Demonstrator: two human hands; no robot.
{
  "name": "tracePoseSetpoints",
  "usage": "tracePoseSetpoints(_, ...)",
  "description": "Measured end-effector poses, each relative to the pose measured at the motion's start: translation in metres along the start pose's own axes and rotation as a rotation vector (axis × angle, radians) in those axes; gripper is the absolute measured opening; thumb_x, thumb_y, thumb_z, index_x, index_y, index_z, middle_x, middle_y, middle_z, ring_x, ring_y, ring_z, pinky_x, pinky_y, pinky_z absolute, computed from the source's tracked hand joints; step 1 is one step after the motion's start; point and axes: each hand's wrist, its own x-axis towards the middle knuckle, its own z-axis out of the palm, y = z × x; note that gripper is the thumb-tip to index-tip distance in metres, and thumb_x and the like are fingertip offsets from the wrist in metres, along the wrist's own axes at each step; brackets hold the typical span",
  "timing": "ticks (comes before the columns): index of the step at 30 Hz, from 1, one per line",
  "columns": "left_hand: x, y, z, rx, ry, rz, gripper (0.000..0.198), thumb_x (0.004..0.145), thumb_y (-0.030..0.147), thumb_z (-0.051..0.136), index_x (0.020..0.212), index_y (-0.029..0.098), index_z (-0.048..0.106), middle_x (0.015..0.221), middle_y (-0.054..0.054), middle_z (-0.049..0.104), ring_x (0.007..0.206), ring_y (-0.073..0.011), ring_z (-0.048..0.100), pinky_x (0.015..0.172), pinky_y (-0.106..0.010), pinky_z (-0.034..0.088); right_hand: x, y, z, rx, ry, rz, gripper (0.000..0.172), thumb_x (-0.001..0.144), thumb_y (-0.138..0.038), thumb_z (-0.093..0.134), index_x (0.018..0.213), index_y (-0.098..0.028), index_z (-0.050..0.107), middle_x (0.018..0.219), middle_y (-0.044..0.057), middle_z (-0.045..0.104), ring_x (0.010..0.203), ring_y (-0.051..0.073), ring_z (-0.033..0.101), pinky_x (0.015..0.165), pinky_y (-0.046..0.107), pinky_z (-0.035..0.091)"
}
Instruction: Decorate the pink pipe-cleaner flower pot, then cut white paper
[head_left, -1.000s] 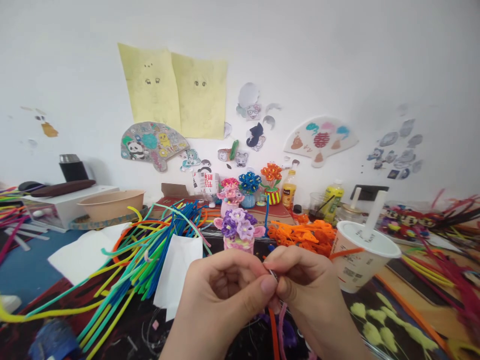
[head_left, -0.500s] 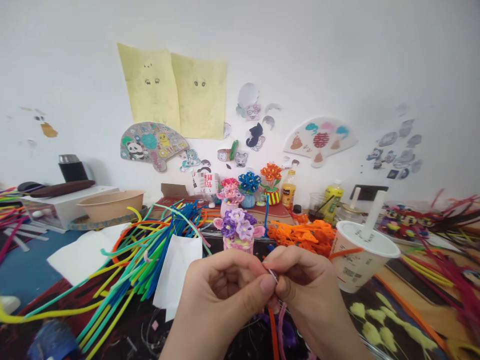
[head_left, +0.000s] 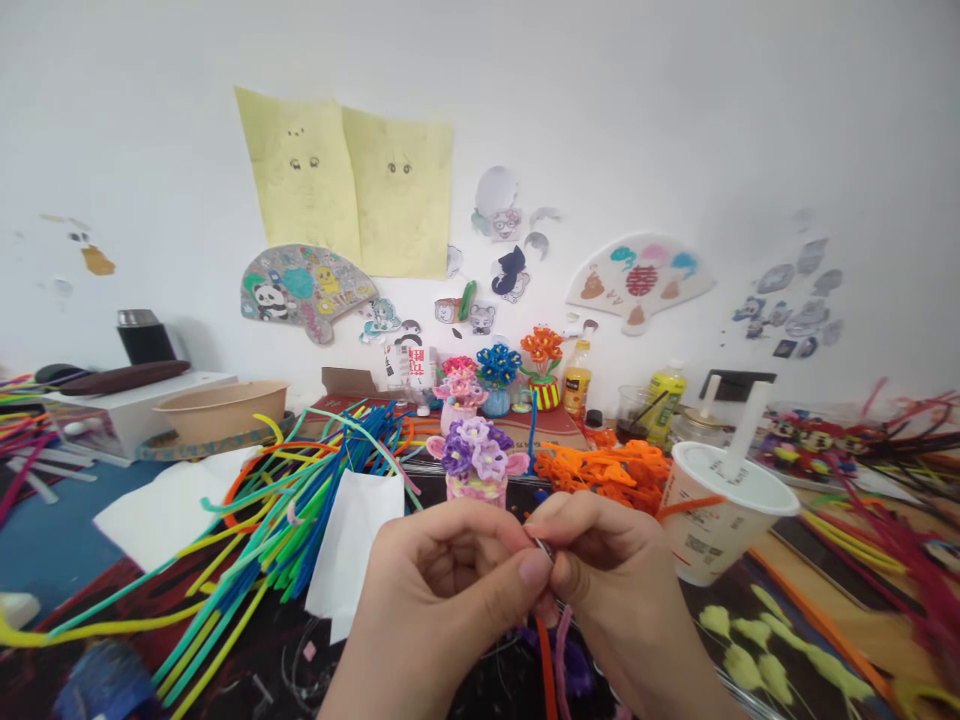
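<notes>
White wall above a crowded worktop, dark on its near side. Both hands low at centre, fingertips meeting. Left hand: thumb and forefinger pinched close on a thin wire-like piece, too small to identify. Right hand: thumb and bent forefinger tight on the same piece from the other side. Piece sits between the two thumb tips, raised off the surface. Other fingers curled, partly hidden.

Below the hands: orange strip and pink fuzzy stem, side by side; cannot tell whether either is held.

Just beyond the fingertips: pink pot, upright, with purple flowers. To the left, white paper slip against a loose bundle of blue, green and yellow stems. To the right, heap of orange pieces; lidded cup, straw rising from it; pale green tufts nearer the viewer.

Farther back: blue flowers, orange flowers in a striped pot, yellow-capped bottle beside them. On the wall, yellow sheets with drawn eyes; panda fan at left, white fan at right.
</notes>
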Motion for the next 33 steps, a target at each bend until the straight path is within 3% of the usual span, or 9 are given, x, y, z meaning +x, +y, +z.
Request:
tracePoseSetpoints(11,0.0012,-0.0011,0.0005,-0.068,-0.027,-0.02,0.019,0.071,0.03,0.079,0.066,0.016,0.068,0.057,0.0,0.067,0.054,-0.009,0.06,0.054,-0.016,0.046,0.0011,0.0012,0.0004,0.002,0.045,-0.015,0.009,0.072,-0.022,0.082,0.08,-0.025,0.078,0.064,0.0,0.069,0.05,0.01,0.064,0.045,0.016,0.056)
tracePoseSetpoints(22,0.0002,0.0008,0.0015,-0.005,0.024,-0.018,0.021,0.069,0.034,0.08,0.066,0.016,0.068,0.056,-0.001,0.067,0.054,-0.0124,0.062,0.053,-0.02,0.048,0.0008,0.002,-0.0034,-0.04,0.026,-0.021,0.011,0.073,-0.017,0.08,0.079,-0.025,0.077,0.074,0.001,0.071,0.051,0.011,0.065,0.045,0.018,0.057)
tracePoseSetpoints(33,0.0001,0.0023,0.0033,-0.026,0.017,-0.025,0.018,0.07,0.022,0.078,0.066,0.016,0.062,0.055,0.002,0.064,0.052,-0.0081,0.059,0.051,-0.015,0.043,-0.0008,0.0027,-0.0041,-0.057,0.019,-0.013,0.008,0.074,-0.018,0.079,0.08,-0.023,0.077,0.075,0.002,0.071,0.053,0.012,0.065,0.045,0.019,0.057)
